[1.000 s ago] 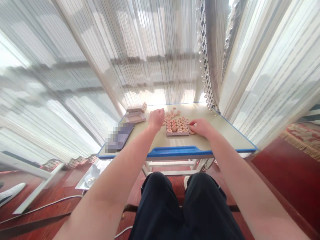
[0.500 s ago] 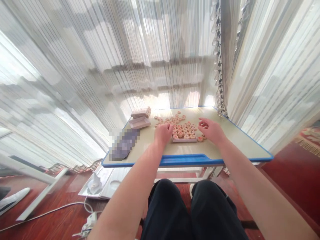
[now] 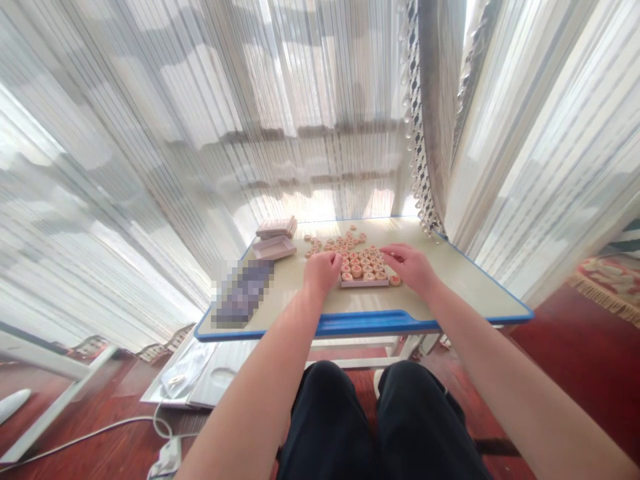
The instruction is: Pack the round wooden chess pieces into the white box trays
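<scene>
A shallow box (image 3: 365,283) holds rows of round wooden Chinese chess pieces (image 3: 357,271) with red characters. At its left side, my left hand (image 3: 323,271) is closed with the fingers curled; what they grip, if anything, is hidden. My right hand (image 3: 406,264) reaches over the box's right edge, its fingertips drawn together at the pieces there. Whatever lies between those fingertips is too small to make out. One loose chess piece (image 3: 395,281) rests on the table just below this hand. More loose pieces (image 3: 345,241) are scattered behind the box.
An open box lid or tray (image 3: 274,249) lies at the left, in front of a small stack of boxes (image 3: 276,227). Nearer me is a blurred dark object (image 3: 243,293). The table (image 3: 465,293) has a blue rim, and curtains hang behind it.
My right hand has moved left, onto the right edge of the box, and its fingers have drawn closer together. My left hand stays beside the box. The view has shifted slightly.
</scene>
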{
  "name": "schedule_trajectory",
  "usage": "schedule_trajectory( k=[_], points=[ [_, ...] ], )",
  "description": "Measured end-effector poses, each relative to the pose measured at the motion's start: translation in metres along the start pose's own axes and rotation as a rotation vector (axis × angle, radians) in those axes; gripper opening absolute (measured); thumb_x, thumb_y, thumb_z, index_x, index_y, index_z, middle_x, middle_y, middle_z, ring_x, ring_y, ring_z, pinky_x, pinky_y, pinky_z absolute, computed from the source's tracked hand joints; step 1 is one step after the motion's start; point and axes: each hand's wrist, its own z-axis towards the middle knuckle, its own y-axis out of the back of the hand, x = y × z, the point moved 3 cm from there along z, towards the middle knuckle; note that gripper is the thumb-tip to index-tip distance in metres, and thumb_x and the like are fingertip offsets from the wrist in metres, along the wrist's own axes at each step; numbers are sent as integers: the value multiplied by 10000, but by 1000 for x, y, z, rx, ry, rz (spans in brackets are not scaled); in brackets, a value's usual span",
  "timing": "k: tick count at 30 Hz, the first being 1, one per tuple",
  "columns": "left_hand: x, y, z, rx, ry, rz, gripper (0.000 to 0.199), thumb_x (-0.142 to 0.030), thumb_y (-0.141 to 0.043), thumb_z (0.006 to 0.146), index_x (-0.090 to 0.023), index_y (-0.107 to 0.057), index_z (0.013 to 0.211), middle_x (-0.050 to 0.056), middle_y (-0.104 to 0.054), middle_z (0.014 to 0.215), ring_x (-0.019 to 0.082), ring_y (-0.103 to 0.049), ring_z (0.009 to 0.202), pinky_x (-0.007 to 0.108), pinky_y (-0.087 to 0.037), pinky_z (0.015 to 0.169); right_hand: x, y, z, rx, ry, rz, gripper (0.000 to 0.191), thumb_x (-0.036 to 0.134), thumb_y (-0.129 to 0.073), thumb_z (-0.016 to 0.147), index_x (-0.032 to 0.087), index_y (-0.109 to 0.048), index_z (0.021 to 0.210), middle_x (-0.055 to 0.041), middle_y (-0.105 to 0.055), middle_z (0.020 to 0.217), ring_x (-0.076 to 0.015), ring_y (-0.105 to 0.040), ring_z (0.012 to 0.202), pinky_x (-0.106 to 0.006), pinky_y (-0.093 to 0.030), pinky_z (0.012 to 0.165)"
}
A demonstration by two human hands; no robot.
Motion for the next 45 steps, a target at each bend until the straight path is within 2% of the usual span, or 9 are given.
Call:
schedule_trajectory(
  k=[4,8,14,19,25,34,39,45],
  points=[
    [-1,1,-1,4,-7,8,395,-319,-362,822,-176,-546,503,39,-582,545,133,-445,541,272,-230,530,4,-3,-2,17,-6,39,274,254,-561,757,189,-663,1003,-69,-629,1021,-132,-602,672,-298,-524,700],
    [-2,2,-1,6,-15,20,392,-314,-363,823,-175,-539,500,39,-580,541,133,-444,540,274,-233,531,17,-6,-5,23,71,-29,338,251,-573,763,193,-609,1094,-44,-655,903,-143,-579,664,-311,-512,702],
    [-3,2,1,25,-53,45,389,-309,-362,827,-180,-545,509,34,-589,558,135,-455,553,274,-246,544,42,-21,-11,149,354,-171,118,279,-624,758,211,-640,852,-43,-668,845,-200,-571,862,-346,-460,831],
    [-4,3,0,31,-61,68,383,-310,-373,830,-184,-574,530,36,-610,582,140,-481,564,274,-266,559,46,-30,-12,189,468,-248,136,306,-631,757,208,-637,852,-61,-650,904,-206,-551,857,-362,-449,829],
    [-5,4,0,26,-71,78,396,-332,-375,836,-184,-578,530,40,-608,580,141,-488,565,278,-262,558,44,-34,-8,179,471,-303,164,339,-619,772,194,-649,841,-71,-638,902,-208,-536,848,-361,-439,825],
    [-6,3,-1,28,-82,60,393,-328,-374,833,-181,-564,522,36,-596,562,138,-476,549,276,-256,550,45,-33,-8,201,452,-178,148,253,-624,759,228,-683,892,-38,-669,926,-182,-549,844,-333,-434,836],
    [-7,2,-1,33,-95,74,397,-336,-374,837,-183,-572,529,43,-613,579,143,-490,562,279,-262,558,43,-32,-7,207,374,-165,259,258,-646,723,208,-650,977,-35,-678,888,-202,-546,852,-348,-442,822],
    [-9,3,-1,45,-99,106,397,-330,-376,845,-182,-592,547,51,-629,596,148,-505,573,281,-265,563,44,-34,-6,237,392,-114,133,230,-624,730,223,-669,855,-20,-687,893,-181,-578,833,-347,-417,855]
  ],
)
